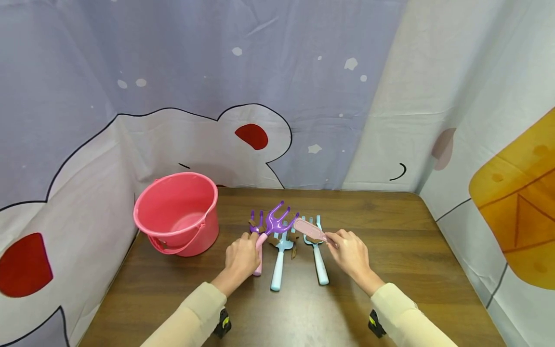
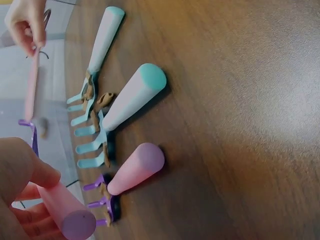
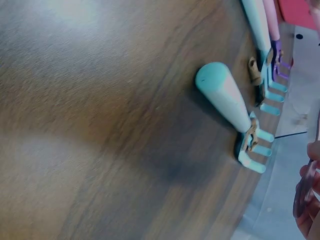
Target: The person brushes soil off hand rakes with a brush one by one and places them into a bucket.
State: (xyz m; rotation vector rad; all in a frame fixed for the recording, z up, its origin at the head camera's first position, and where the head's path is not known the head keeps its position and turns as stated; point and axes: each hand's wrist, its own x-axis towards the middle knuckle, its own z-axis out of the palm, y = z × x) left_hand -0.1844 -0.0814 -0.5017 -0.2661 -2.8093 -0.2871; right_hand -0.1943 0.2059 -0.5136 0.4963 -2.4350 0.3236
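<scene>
My left hand (image 1: 241,255) grips the pink handle of a purple garden hand fork (image 1: 275,224), its tines raised above the table. In my right hand (image 1: 351,253) is a flat pink brush-like tool (image 1: 309,230), pinched at its darker handle; its far end meets or nearly meets the fork's tines. Whether it has bristles I cannot tell. Below lie a second purple fork with a pink handle (image 2: 137,170) and two light-blue forks, one in the middle (image 1: 279,270) and one to the right (image 1: 320,265). Brown, dry-looking bits (image 2: 104,100) cling to or lie around their tines.
A pink bucket (image 1: 197,241) stands at the table's back left, its handle hanging down in front. Patterned cloth (image 1: 303,96) hangs behind the brown wooden table (image 1: 390,231) and along its sides.
</scene>
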